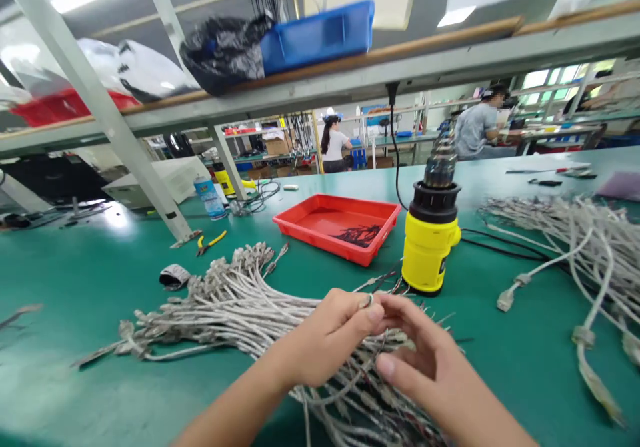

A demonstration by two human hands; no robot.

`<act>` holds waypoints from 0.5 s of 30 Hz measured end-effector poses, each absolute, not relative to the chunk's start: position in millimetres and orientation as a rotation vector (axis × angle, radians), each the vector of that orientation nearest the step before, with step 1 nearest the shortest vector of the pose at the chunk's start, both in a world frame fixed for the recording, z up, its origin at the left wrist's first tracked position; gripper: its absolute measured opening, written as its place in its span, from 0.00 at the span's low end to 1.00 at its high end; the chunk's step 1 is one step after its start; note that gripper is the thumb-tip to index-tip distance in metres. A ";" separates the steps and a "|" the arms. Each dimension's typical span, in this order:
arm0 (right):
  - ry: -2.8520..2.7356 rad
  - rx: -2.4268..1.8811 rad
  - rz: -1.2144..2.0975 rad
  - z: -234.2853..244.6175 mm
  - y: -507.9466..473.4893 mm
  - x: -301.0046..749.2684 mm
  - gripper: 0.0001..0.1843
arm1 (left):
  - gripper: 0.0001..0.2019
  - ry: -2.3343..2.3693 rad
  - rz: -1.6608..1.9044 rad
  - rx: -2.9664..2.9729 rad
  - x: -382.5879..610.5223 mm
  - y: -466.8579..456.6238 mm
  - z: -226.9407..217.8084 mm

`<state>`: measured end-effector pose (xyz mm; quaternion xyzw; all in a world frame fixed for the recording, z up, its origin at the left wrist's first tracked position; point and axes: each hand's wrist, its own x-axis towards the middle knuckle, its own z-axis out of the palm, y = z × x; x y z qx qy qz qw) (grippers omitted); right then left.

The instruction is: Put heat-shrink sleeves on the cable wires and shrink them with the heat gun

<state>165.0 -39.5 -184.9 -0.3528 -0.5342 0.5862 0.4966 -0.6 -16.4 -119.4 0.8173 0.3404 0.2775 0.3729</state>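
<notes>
Cable bundle (225, 307) lies fanned on tabletop (75, 267) for picking: left hand (325, 340) pinches one cable end (369, 300), right hand (430, 367) open-fingered alongside, upright heat gun (430, 247) within reach.

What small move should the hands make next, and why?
Probably draw one wire clear of the cable bundle: the left hand pinches a small piece, and the right hand rests open on the tangled loose ends beside it.
</notes>
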 end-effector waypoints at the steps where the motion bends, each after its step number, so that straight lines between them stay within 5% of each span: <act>1: -1.277 -0.804 1.417 -186.3 -40.4 162.3 0.31 | 0.22 0.871 0.735 2.079 1.4 -16.7 -108.1; 4: -1.107 -0.684 1.470 -173.8 -36.5 148.8 0.33 | 0.25 0.851 0.855 2.149 14.6 -13.0 -61.6; 9: -0.923 -0.375 1.669 -83.6 -9.1 108.5 0.54 | 0.23 0.894 1.232 2.360 49.1 13.4 39.9; 15: -0.795 0.138 1.482 3.6 5.9 89.3 0.48 | 0.22 1.435 1.232 2.784 70.7 35.6 96.7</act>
